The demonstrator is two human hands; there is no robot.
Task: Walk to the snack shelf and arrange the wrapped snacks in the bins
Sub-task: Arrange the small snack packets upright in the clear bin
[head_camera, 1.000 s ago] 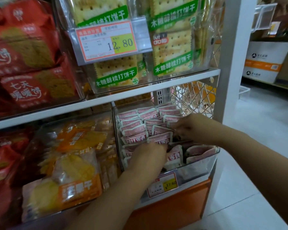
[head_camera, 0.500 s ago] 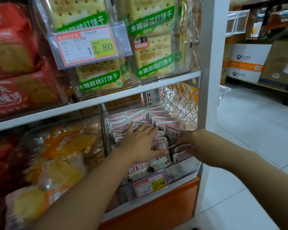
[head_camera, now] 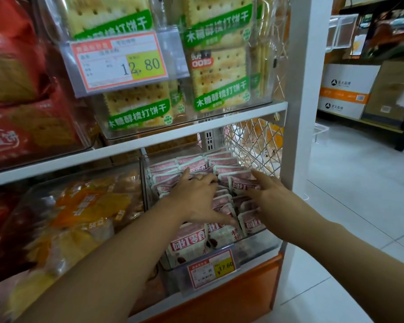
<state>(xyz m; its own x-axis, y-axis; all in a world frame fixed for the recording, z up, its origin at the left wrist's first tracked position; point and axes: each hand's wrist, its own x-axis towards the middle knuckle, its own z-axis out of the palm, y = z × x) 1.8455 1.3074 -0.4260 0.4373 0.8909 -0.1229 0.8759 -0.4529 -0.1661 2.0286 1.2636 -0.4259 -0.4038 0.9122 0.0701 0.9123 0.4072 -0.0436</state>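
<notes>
- Snack shelf (head_camera: 297,127): white upright post and boards. The person already stands at it, so I judge the walking part done.
- Cracker packs (head_camera: 217,73): upper board, green-labelled, stood face-out behind clear plastic so the label reads. Not being touched.
- Neighbour bin (head_camera: 84,213): lower board, left, with yellow-orange bags heaped loosely. Not being touched.
- Clear bin (head_camera: 264,244): lower board, far right, against the wire mesh side panel (head_camera: 254,145). Its low front wall leaves the packs reachable from above.
- Wrapped snacks (head_camera: 222,160): small pink-and-white packets, all inside that clear bin. Back rows stand on edge in neat files; the middle ones lean and overlap; larger-faced packs stand at the front wall. The middle looks like the part left to tidy.
- Left hand (head_camera: 196,194): palm down on the packet tops, left-centre of the bin, likely pinning the rows while the other side gets squared.
- Left fingers (head_camera: 186,173): spread wide and straight, resting on packets and gripping nothing; thumb reaches toward the front packs.
- Right hand (head_camera: 269,197): comes in from the mesh side, laid against an upright packet, probably nudging it into line.
- Right fingers (head_camera: 257,175): straight and fairly wide, touching the packet face; no pinch visible, thumb partly hidden.
- Price tag (head_camera: 211,268): clipped to the bin front, below both hands.
</notes>
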